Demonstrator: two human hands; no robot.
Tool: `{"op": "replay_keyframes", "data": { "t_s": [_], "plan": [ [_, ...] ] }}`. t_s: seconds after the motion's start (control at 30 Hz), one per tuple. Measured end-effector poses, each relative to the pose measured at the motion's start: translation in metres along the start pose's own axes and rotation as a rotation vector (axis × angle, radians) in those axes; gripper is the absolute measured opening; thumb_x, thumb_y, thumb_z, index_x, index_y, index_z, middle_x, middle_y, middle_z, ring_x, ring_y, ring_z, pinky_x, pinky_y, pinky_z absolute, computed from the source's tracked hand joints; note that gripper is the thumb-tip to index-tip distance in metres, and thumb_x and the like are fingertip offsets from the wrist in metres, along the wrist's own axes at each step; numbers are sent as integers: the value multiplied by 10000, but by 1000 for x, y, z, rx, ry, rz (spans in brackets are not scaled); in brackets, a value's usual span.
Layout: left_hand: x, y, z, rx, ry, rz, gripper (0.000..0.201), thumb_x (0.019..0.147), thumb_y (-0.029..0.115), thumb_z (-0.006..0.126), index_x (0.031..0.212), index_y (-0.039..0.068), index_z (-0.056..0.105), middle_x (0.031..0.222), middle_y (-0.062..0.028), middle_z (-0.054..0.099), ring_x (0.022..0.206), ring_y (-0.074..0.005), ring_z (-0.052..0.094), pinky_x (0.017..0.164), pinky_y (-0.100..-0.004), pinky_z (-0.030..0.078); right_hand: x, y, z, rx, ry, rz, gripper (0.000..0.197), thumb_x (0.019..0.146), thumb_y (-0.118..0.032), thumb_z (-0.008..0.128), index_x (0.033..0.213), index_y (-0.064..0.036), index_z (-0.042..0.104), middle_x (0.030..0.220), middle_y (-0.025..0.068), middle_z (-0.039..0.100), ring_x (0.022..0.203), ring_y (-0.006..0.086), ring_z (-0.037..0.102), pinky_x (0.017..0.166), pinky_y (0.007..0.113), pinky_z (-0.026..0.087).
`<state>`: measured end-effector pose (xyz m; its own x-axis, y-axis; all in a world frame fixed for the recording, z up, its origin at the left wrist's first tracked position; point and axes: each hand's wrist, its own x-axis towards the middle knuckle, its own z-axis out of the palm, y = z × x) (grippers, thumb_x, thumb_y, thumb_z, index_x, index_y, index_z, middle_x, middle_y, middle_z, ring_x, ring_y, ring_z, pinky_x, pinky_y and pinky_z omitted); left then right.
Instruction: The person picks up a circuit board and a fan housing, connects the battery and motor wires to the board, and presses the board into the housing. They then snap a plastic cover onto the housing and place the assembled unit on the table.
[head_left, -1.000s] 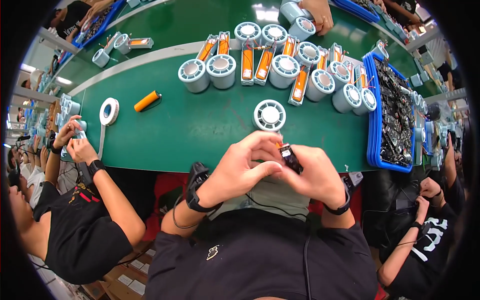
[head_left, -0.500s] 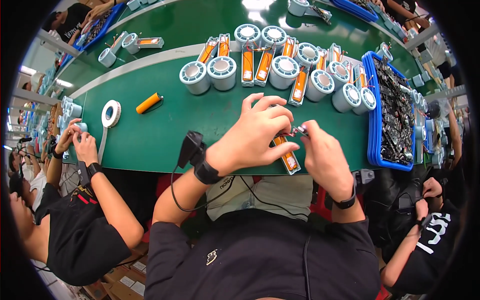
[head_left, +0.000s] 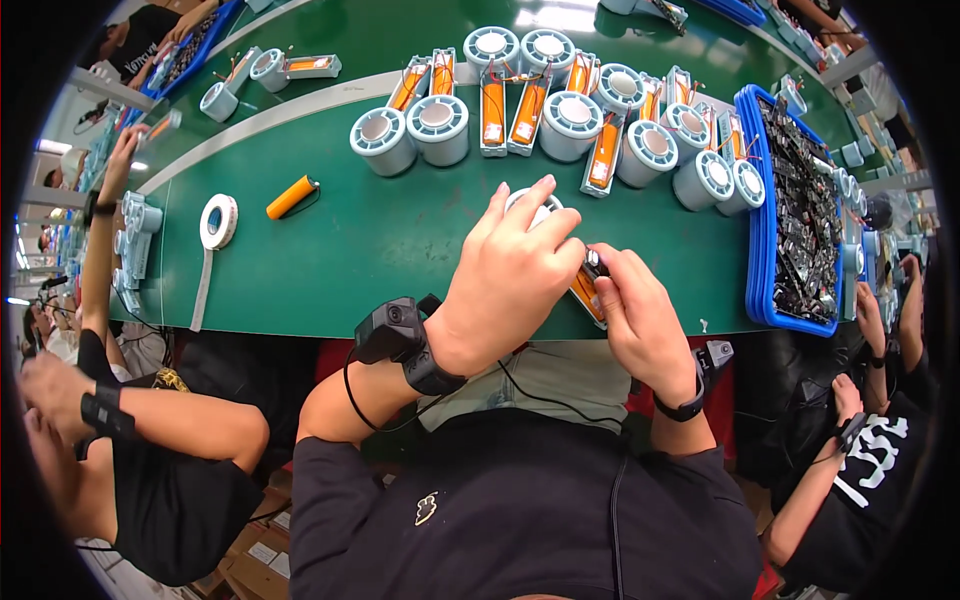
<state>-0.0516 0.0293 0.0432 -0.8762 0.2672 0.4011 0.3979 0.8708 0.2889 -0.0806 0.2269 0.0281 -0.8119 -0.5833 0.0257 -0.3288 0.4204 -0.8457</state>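
Near the table's front edge, my left hand (head_left: 515, 280) lies over a light-blue housing with a round head (head_left: 532, 204), its fingers curved round it. The head shows only in part past the fingers. From under that hand runs the handle part, with an orange battery (head_left: 588, 290) in its open channel. My right hand (head_left: 640, 310) pinches a small dark part with a shiny bit (head_left: 593, 264), perhaps a circuit board, just above the battery. The thumb lies against the handle's side. My fingers hide the wires and most of the joint there.
Several similar light-blue housings (head_left: 437, 118) with orange batteries stand behind my hands. Blue stacked trays (head_left: 757, 250) heaped with dark circuit boards are at the right. A loose orange battery (head_left: 292, 198) and a tape roll (head_left: 218, 222) lie left. Co-workers sit on both sides.
My left hand has turned to cover the round head, back upward. My right hand has moved slightly down, its fingers close over the small part. The left co-worker's arm has reached up with a piece.
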Motion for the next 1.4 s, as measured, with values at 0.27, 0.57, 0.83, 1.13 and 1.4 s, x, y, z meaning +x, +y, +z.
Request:
{"op": "replay_keyframes", "data": {
  "t_s": [0.27,0.57,0.83,1.13,1.4],
  "plan": [
    [-3,-1,-21,150,-185,119,144,805,66,687,925,-8,720,1268,-123,649,1353,-372,530,1081,-583,492,3,2,-2,-110,34,-72,292,960,3,593,1252,11,596,1010,160,608,885,312,616,772,379,506],
    [-9,-25,2,-26,70,200,117,793,101,720,893,42,737,1241,-102,678,1285,-393,594,1039,-573,533,8,3,-4,-275,222,-232,311,808,19,762,1110,9,689,984,134,666,911,317,620,786,387,513],
    [-20,-33,11,-117,253,230,97,760,103,745,839,49,728,1141,-79,718,1177,-388,674,973,-575,576,16,-8,7,-350,225,-271,312,780,3,802,1085,-5,736,978,122,670,916,293,603,781,381,507],
    [-17,-26,12,-33,195,209,84,762,114,716,810,47,699,1259,-92,684,1244,-398,627,991,-587,557,16,8,-21,-59,-74,-121,363,858,91,656,1202,4,733,1187,139,707,1107,261,640,929,339,518],
    [-9,-19,-2,40,184,195,81,775,107,682,788,36,644,1303,-96,654,1282,-384,575,984,-534,559,16,29,-14,249,-80,31,359,934,86,579,1272,26,684,1219,118,710,1080,149,652,937,277,515]
  ]
}}
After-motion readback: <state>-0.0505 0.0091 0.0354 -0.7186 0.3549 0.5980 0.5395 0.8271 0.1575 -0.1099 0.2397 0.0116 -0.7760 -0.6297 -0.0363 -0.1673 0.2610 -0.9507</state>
